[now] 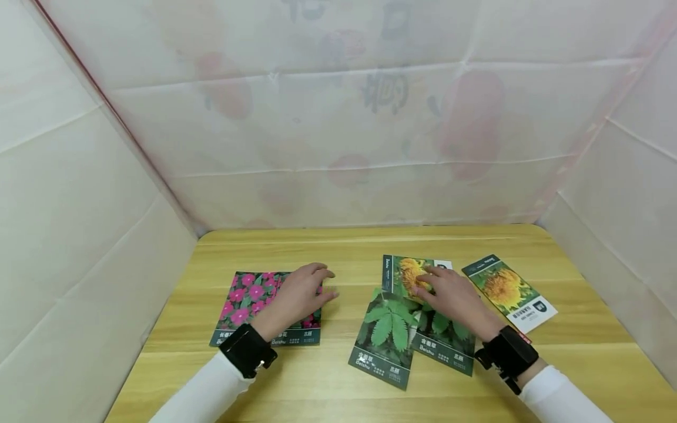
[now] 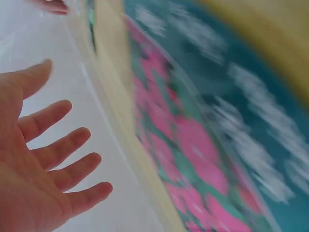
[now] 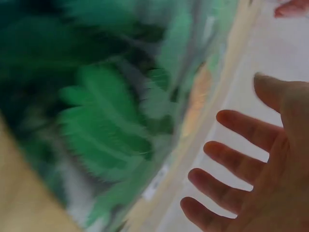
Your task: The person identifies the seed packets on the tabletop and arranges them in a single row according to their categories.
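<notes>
My left hand (image 1: 298,296) hovers over two pink-flower seed packets (image 1: 245,299) at the left, fingers loosely spread and holding nothing. The left wrist view shows those fingers apart beside a blurred pink-flower packet (image 2: 193,145). My right hand (image 1: 452,294) hangs above the right group, also without anything in its grasp. Below it are a sideways yellow-flower packet (image 1: 399,276) and a green-leaf packet (image 1: 444,346), both partly hidden. Another green-leaf packet (image 1: 386,335) lies tilted, left of that hand. A second yellow-flower packet (image 1: 510,291) lies slanted to its right.
A wooden table (image 1: 338,382) with rounded far corners carries the packets. Pale fabric walls (image 1: 317,194) rise behind it and on both sides. Each wrist wears a black strapped device (image 1: 248,351).
</notes>
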Available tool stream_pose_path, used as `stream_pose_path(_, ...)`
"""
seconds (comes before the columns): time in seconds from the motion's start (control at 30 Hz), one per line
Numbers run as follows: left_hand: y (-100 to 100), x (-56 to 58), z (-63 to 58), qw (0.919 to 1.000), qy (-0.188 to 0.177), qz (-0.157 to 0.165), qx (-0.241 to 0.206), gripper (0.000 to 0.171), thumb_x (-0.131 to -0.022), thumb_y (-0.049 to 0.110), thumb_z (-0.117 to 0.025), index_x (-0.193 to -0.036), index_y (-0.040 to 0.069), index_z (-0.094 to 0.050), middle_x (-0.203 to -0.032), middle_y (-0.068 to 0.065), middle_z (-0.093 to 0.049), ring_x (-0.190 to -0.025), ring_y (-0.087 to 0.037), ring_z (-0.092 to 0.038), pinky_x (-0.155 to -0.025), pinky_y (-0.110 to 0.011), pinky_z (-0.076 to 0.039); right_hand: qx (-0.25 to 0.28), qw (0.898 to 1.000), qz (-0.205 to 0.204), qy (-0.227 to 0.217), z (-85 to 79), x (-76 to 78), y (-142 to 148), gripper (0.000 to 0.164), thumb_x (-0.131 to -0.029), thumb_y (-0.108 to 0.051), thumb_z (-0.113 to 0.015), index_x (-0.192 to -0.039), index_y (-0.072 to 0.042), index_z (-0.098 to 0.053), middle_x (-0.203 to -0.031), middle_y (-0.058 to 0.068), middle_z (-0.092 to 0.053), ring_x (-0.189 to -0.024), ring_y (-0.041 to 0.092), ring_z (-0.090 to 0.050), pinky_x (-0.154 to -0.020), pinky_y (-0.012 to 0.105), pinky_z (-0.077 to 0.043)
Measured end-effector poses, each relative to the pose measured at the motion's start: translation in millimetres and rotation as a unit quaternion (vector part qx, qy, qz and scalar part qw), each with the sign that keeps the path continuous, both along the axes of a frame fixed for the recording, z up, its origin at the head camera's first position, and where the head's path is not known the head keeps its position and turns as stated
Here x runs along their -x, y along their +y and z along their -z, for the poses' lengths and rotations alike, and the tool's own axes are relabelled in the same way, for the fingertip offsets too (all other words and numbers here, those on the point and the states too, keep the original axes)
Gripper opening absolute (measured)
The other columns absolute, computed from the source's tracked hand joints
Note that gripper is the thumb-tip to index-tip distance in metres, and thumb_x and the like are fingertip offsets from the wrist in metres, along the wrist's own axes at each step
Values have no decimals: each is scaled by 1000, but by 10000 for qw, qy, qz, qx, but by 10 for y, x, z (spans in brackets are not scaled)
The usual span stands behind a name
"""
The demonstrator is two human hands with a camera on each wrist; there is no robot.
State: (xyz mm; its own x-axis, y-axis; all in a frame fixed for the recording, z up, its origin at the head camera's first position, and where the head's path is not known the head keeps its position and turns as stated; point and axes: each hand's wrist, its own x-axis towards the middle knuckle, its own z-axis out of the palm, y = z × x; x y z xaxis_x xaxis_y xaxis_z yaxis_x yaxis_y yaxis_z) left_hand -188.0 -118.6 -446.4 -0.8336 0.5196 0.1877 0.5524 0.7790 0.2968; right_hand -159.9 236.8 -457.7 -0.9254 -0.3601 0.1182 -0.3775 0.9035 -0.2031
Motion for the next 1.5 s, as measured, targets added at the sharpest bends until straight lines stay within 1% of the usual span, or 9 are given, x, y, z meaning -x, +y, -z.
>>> stream_pose_path(0.17,293,46,-82,9985,-392,352,130,51,-97,48,-71,-133,11,-69,-143,-13,-60,-132,-32,-57,-111,-48,-48,-352,9991,-122,-187,106,-17,103,45,-107,-38,-57,-141,-10,-64,-152,24,-50,-141,49,-43,-115,64,-36)
stream_pose_path(0.3,457,65,-118,9968,-537,530,250,54,-96,50,-72,-134,12,-69,-145,-14,-59,-134,-33,-55,-112,-49,-47,-576,9980,-113,-222,154,-28,168,49,-106,-42,-58,-148,-15,-59,-158,21,-44,-147,53,-30,-118,71,-26)
stream_pose_path(0.53,637,28,9,9927,-765,660,665,69,-88,59,-75,-139,13,-66,-146,-13,-58,-133,-32,-56,-109,-48,-50,-579,9975,-396,-127,250,-12,347,53,-105,-40,-61,-152,-16,-54,-157,22,-45,-147,53,-30,-118,71,-24)
stream_pose_path(0.63,666,-18,72,9875,-943,876,912,78,-86,64,-76,-144,15,-61,-150,-15,-53,-137,-34,-52,-108,-54,-49,-550,9972,-460,-234,266,10,413,54,-106,-38,-59,-155,-16,-51,-159,22,-42,-148,53,-29,-118,71,-25)
stream_pose_path(0.77,667,-72,104,9798,-1279,994,1173,88,-82,66,-78,-154,23,-51,-159,-17,-42,-145,-40,-41,-112,-64,-42,-363,9976,-508,-311,285,52,480,52,-107,-34,-58,-155,-16,-50,-159,23,-41,-147,54,-29,-117,72,-25)
stream_pose_path(0.97,645,-108,142,9745,-1474,883,1446,92,-79,64,-82,-158,32,-46,-167,-17,-28,-151,-45,-29,-117,-66,-34,-266,9977,-570,-245,281,128,533,48,-107,-27,-60,-153,-14,-52,-158,25,-41,-146,56,-30,-116,73,-25)
stream_pose_path(1.23,573,-104,141,9779,-1408,529,1454,90,-81,61,-82,-157,27,-48,-166,-20,-29,-151,-48,-27,-114,-69,-35,-523,9974,-364,-321,205,173,549,48,-107,-21,-60,-154,-13,-52,-159,24,-41,-147,54,-29,-118,71,-24)
stream_pose_path(1.37,533,-92,137,9794,-1352,406,1442,89,-81,60,-83,-156,25,-50,-165,-21,-31,-150,-50,-28,-113,-70,-36,-535,9978,-381,4,215,160,505,46,-106,-21,-62,-150,-10,-55,-153,26,-46,-144,53,-35,-116,70,-29)
stream_pose_path(1.5,508,-91,135,9801,-1399,382,1352,89,-81,59,-84,-156,24,-50,-164,-22,-30,-150,-51,-26,-114,-71,-34,-297,9976,-393,492,196,107,283,41,-103,-22,-67,-140,-2,-62,-137,24,-60,-131,44,-53,-110,59,-43)
